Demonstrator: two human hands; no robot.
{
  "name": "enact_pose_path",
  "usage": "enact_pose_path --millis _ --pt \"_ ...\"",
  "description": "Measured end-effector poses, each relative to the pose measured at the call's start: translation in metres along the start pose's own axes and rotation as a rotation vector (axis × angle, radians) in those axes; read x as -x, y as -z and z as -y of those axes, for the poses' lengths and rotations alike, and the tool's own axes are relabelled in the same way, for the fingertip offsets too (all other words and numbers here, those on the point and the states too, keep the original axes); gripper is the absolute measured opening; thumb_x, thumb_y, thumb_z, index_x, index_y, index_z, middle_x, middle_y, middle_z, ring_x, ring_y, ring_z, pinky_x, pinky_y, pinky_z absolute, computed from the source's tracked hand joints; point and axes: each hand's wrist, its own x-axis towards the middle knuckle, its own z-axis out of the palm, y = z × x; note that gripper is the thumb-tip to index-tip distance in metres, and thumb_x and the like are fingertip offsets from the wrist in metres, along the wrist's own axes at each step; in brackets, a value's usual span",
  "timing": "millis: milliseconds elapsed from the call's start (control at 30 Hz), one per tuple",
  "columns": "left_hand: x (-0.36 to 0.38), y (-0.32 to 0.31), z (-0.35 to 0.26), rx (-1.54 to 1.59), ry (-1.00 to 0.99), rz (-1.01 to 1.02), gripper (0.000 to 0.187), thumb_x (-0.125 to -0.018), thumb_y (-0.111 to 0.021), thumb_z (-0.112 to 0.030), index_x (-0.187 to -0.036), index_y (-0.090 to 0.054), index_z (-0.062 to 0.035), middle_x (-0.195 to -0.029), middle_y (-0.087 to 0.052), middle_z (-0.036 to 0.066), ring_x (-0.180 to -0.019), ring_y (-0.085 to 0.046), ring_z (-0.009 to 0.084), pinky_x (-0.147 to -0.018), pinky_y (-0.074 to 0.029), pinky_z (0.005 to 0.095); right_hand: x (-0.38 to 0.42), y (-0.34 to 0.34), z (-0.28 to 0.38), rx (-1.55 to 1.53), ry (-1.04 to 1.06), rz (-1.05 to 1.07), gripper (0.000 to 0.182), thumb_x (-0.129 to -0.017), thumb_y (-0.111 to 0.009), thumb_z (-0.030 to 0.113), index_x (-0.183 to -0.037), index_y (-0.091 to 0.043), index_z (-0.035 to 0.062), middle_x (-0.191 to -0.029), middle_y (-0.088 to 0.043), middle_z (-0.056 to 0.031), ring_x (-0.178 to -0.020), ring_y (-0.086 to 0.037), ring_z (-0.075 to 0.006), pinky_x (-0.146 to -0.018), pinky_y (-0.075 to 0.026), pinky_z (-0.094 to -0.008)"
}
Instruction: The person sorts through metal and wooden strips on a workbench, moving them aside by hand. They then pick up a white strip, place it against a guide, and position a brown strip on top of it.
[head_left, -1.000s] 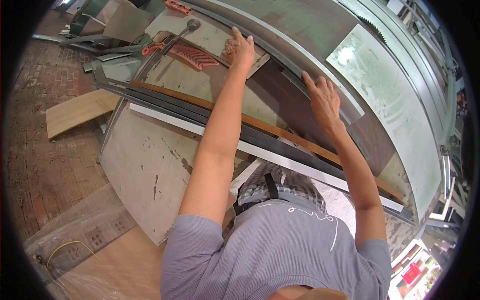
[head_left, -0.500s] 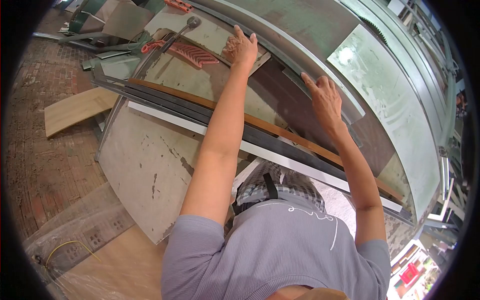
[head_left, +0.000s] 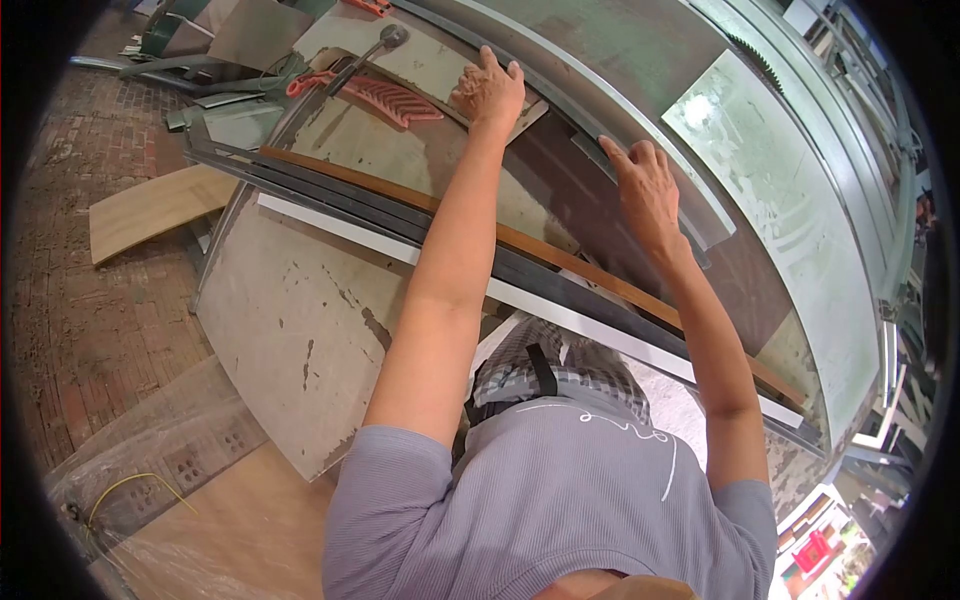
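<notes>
A dark brown board point(head_left: 560, 185) lies flat on a worn saw table point(head_left: 300, 310), against a long grey metal fence rail point(head_left: 655, 150). My left hand point(head_left: 488, 92) is stretched out to the board's far end, with the fingers curled over its edge. Closer in, my right hand point(head_left: 645, 185) lies flat on the board right beside the rail, fingertips touching the rail. Both arms are extended over the table.
A red toothed plastic guide point(head_left: 385, 97) and a metal lever with a round knob point(head_left: 368, 55) lie left of my left hand. Long dark, brown and white strips point(head_left: 340, 205) run along the table's near side. Offcut boards point(head_left: 150, 210) lie on the brick floor.
Both hands have shifted slightly along the board and rail, keeping their contact; the view has drifted a little.
</notes>
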Motion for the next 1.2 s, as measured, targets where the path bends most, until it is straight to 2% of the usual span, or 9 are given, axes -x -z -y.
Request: enact_pose_path --millis 67,133,200,433,700,833,1000,1100,1200 --pt "0.001 0.001 -0.002 0.037 0.015 0.02 0.061 -0.087 -0.04 -0.046 -0.138 -0.031 -0.012 -0.124 -0.046 0.022 -0.117 -0.043 0.0363 -0.094 -0.032 0.0494 -0.007 -0.003 0.004 -0.001 0.0 -0.002 0.05 -0.075 -0.051 -0.001 -0.119 -0.055 0.023 -0.093 -0.049 -0.0097 -0.089 -0.051 -0.0266 -0.075 -0.046 -0.0369" --pt "0.002 0.001 -0.002 -0.027 -0.01 -0.024 0.059 -0.09 -0.038 -0.043 -0.139 -0.03 -0.0098 -0.119 -0.048 0.02 -0.11 -0.047 0.0326 -0.091 -0.034 0.0476 -0.02 -0.008 0.011 -0.007 -0.001 -0.01 0.049 -0.075 -0.051 0.0 -0.119 -0.056 0.0225 -0.093 -0.049 -0.0099 -0.09 -0.051 -0.0269 -0.075 -0.046 -0.0371" --pt "0.003 0.002 -0.002 -0.029 -0.014 -0.021 0.059 -0.09 -0.038 -0.042 -0.139 -0.03 -0.0096 -0.12 -0.048 0.02 -0.111 -0.047 0.0327 -0.091 -0.034 0.0476 -0.029 -0.014 0.016 -0.029 -0.002 -0.041 0.048 -0.076 -0.052 0.0 -0.119 -0.055 0.0211 -0.094 -0.049 -0.0102 -0.09 -0.051 -0.0274 -0.075 -0.046 -0.0372" --pt "0.001 -0.002 -0.001 -0.04 -0.031 -0.061 0.058 -0.09 -0.039 -0.041 -0.137 -0.03 -0.0077 -0.118 -0.048 0.022 -0.111 -0.047 0.0334 -0.091 -0.034 0.0484 -0.003 0.007 0.004 -0.094 -0.053 0.027 0.047 -0.076 -0.051 0.0 -0.119 -0.055 0.0193 -0.095 -0.049 -0.0102 -0.089 -0.051 -0.0273 -0.076 -0.046 -0.0383" --pt "0.002 -0.001 -0.002 -0.015 -0.021 -0.059 0.058 -0.089 -0.039 -0.04 -0.136 -0.031 -0.0063 -0.118 -0.049 0.022 -0.11 -0.048 0.0335 -0.091 -0.035 0.0484 -0.018 -0.007 0.013 -0.055 -0.036 -0.026 0.047 -0.076 -0.052 0.0 -0.118 -0.055 0.0197 -0.093 -0.05 -0.0103 -0.09 -0.051 -0.0273 -0.076 -0.047 -0.037" --pt "0.001 0.002 -0.004 -0.014 0.001 -0.029 0.058 -0.089 -0.039 -0.04 -0.136 -0.031 -0.0062 -0.118 -0.048 0.022 -0.111 -0.048 0.0332 -0.091 -0.034 0.048 0.002 0.014 0.007 -0.092 -0.056 -0.008 0.046 -0.076 -0.052 0.0 -0.117 -0.056 0.0196 -0.093 -0.049 -0.0106 -0.09 -0.051 -0.0275 -0.076 -0.047 -0.037" --pt "0.0 -0.002 -0.002 -0.019 0.005 -0.049 0.058 -0.089 -0.039 -0.039 -0.136 -0.031 -0.0063 -0.118 -0.049 0.022 -0.11 -0.048 0.0332 -0.091 -0.034 0.0482 0.009 0.011 -0.001 -0.031 -0.056 0.088 0.048 -0.075 -0.053 0.001 -0.119 -0.055 0.0197 -0.096 -0.049 -0.011 -0.092 -0.051 -0.0278 -0.076 -0.047 -0.0373" --pt "0.0 -0.001 -0.004 -0.017 -0.002 -0.059 0.059 -0.088 -0.039 -0.039 -0.136 -0.031 -0.0063 -0.118 -0.049 0.022 -0.11 -0.049 0.0332 -0.091 -0.035 0.0485 -0.001 0.001 0.004 -0.052 -0.016 0.021 0.051 -0.075 -0.053 -0.001 -0.121 -0.054 0.0204 -0.095 -0.049 -0.0108 -0.09 -0.051 -0.0278 -0.075 -0.048 -0.0377" --pt "0.0 0.0 -0.006 -0.028 0.002 -0.044 0.059 -0.088 -0.039 -0.039 -0.136 -0.03 -0.0064 -0.118 -0.049 0.022 -0.11 -0.049 0.0333 -0.09 -0.035 0.0487 -0.001 0.008 0.006 -0.088 -0.034 0.049 0.055 -0.074 -0.053 -0.002 -0.124 -0.052 0.0218 -0.095 -0.049 -0.011 -0.089 -0.051 -0.0277 -0.074 -0.048 -0.0378"
